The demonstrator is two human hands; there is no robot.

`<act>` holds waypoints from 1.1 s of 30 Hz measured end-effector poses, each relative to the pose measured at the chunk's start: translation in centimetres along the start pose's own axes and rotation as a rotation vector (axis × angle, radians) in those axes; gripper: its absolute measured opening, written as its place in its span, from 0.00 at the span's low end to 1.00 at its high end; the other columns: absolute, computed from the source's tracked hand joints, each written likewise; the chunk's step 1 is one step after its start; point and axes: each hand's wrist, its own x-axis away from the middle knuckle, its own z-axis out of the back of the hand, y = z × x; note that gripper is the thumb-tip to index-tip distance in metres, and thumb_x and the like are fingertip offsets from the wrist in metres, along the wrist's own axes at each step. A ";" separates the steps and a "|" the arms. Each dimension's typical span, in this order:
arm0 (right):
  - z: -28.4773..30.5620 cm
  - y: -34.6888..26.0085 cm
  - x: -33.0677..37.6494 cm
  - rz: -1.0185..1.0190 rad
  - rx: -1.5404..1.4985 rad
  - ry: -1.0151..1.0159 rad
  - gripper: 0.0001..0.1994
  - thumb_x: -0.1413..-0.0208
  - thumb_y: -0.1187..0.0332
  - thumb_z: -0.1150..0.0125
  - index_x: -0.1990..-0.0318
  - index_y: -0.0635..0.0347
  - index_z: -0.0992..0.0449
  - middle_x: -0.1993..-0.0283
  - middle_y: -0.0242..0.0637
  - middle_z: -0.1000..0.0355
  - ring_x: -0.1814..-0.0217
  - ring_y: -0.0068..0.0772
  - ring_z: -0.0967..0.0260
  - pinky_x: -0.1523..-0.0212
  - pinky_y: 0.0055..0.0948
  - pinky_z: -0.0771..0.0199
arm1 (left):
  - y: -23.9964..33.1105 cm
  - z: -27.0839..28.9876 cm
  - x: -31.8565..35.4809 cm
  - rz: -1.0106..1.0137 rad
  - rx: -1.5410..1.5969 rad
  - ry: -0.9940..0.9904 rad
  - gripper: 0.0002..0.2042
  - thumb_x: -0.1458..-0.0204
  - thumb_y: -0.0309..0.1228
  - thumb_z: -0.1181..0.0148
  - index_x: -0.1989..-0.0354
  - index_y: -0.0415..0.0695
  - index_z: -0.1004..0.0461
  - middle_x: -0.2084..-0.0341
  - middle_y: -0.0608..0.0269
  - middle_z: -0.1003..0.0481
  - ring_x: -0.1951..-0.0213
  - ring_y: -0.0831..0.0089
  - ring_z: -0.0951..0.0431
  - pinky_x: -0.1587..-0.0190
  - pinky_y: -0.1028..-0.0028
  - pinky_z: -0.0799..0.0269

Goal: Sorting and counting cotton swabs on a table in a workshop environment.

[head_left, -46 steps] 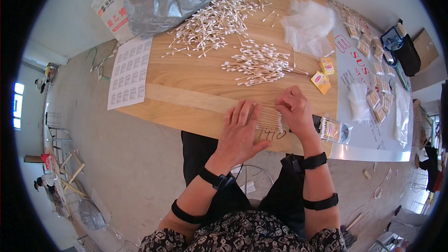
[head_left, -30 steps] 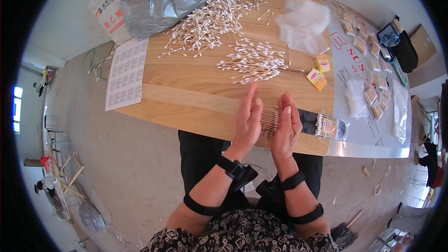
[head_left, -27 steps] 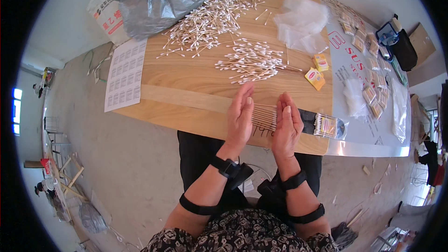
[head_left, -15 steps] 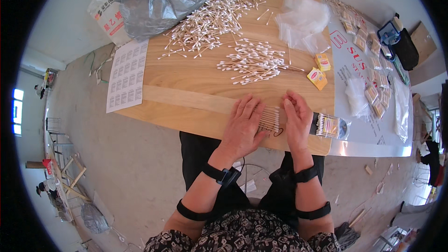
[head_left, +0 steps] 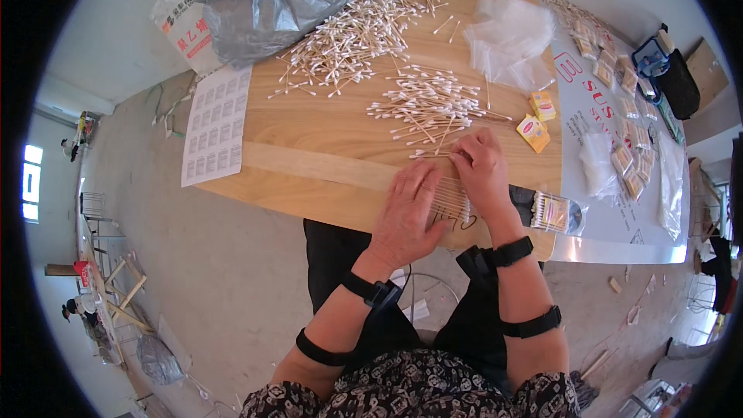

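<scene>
Row of slim pale-wood cotton swabs with white tips [head_left: 451, 201] lies side by side at the near edge of the tan wood-grain tabletop [head_left: 321, 128]. Left hand [head_left: 408, 213] rests flat, fingers straight and together, covering the row's left ends; whether it presses firmly, cannot tell. Right hand [head_left: 481, 164] is narrowed to a thumb-and-forefinger pinch on the right end of a loose white-tipped swab [head_left: 430, 155], which lies crosswise between the row and the loose heap of white-tipped swabs [head_left: 428, 106]. One stick or two in the pinch: unclear. Judgement on technique: grip by the stick rather than the cotton, so the tip is not flattened; lift clear of the heap to avoid dragging neighbours; lay it parallel to the row, tips level. Left palm should bear lightly, since round sticks probably roll; uneven ends would want squaring from both sides.
</scene>
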 end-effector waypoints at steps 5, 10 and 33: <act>1.2 -0.3 1.8 -0.031 -0.032 -0.029 0.05 0.62 0.78 0.38 0.75 0.62 0.27 0.71 0.40 0.35 0.66 0.44 0.35 0.67 0.38 0.34 | -0.3 -0.1 -0.2 0.002 0.022 0.051 0.29 0.55 0.36 0.41 0.44 0.37 0.40 0.44 0.48 0.42 0.41 0.49 0.44 0.39 0.57 0.50; 1.4 -0.7 2.3 -0.059 -0.059 -0.024 0.05 0.62 0.78 0.38 0.75 0.62 0.27 0.70 0.39 0.35 0.66 0.43 0.34 0.67 0.37 0.34 | 0.0 -0.4 -2.0 0.057 -0.082 -0.011 0.23 0.52 0.34 0.44 0.46 0.44 0.35 0.43 0.51 0.43 0.39 0.48 0.47 0.41 0.53 0.49; -1.1 -3.7 7.2 -0.474 -0.866 0.449 0.19 0.36 0.69 0.60 0.42 0.72 0.41 0.40 0.46 0.40 0.37 0.33 0.44 0.36 0.28 0.47 | 0.2 -2.1 -2.2 0.257 0.625 0.325 0.19 0.41 0.28 0.56 0.42 0.35 0.40 0.43 0.52 0.39 0.42 0.64 0.38 0.40 0.69 0.46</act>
